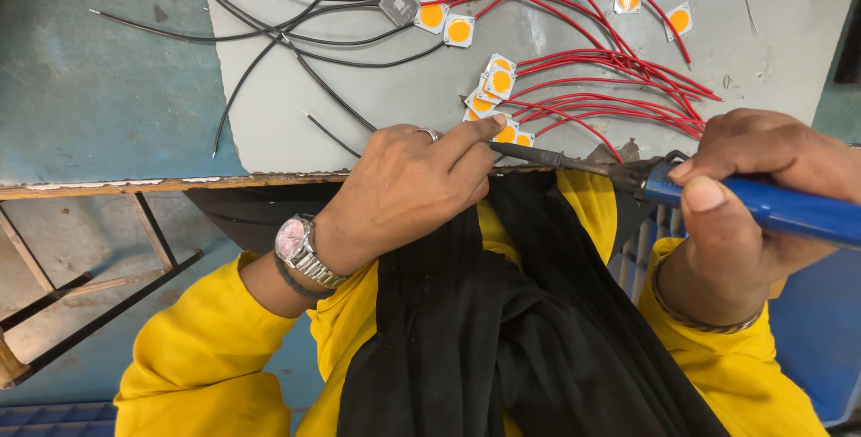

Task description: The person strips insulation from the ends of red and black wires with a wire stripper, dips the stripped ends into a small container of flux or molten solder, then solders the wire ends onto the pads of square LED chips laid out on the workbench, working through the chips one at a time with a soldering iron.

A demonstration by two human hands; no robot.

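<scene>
Right grip (753, 190) clasps soldering iron (682, 187) handle.

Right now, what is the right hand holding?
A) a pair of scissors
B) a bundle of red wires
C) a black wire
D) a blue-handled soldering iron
D: the right hand grips the blue-handled soldering iron, its tip reaching toward the small LED chips under the left hand index finger.
</scene>
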